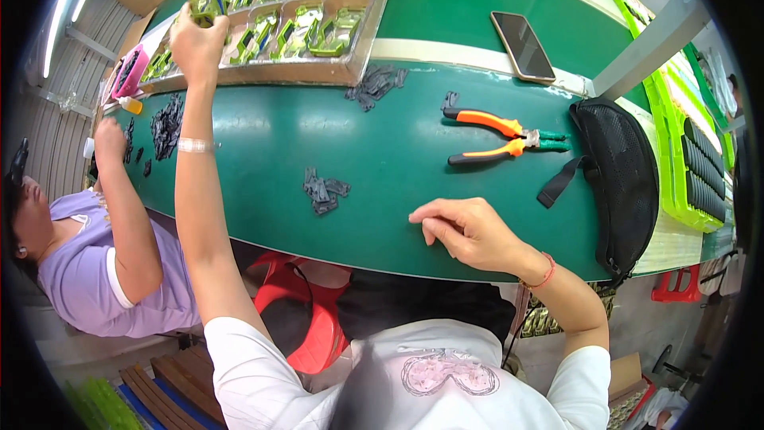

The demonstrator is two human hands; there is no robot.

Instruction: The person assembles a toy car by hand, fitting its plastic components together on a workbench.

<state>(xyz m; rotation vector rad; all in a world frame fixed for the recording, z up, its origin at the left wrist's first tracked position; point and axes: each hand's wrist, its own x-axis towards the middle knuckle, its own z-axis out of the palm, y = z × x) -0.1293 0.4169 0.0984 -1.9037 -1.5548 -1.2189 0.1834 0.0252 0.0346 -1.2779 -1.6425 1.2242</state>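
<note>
I can see a yellowish-green piece (207, 0) with darker patches, gripped in the left hand (197, 44) at the person's eleven o'clock. It's toward the nine o'clock side of the tray (286, 74); whether it's lifted clear, I can't tell from here.

The tabletop (398, 167) looks smooth and glossy, the held green piece (205, 1) shiny plastic — the pouch (625, 171) matt mesh cloth.

Left arm (200, 199) stretched far forward, left grip (199, 44) clasped — right arm (585, 310) bent, right grip (475, 232) loosely curled.
</note>
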